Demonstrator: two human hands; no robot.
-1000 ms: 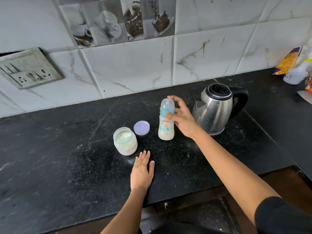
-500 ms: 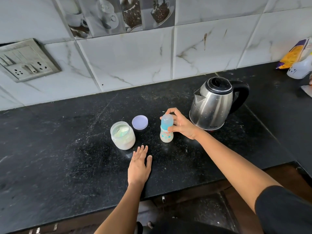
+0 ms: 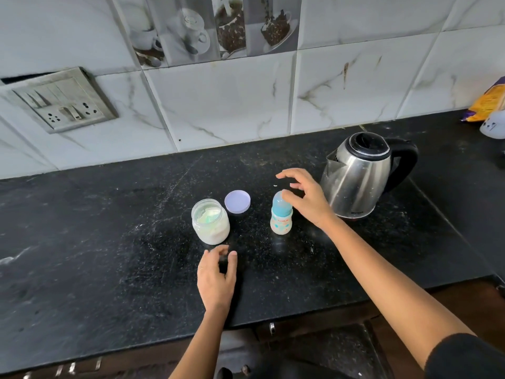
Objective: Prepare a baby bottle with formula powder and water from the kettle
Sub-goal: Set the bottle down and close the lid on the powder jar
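Plastic baby bottle [image 3: 281, 216], capped, upright beside kettle [image 3: 358, 173]. Right hand [image 3: 303, 198] spread, empty (just clear); left hand [image 3: 217, 277] loosely curled, empty. Advice: steady base, untwist cap.
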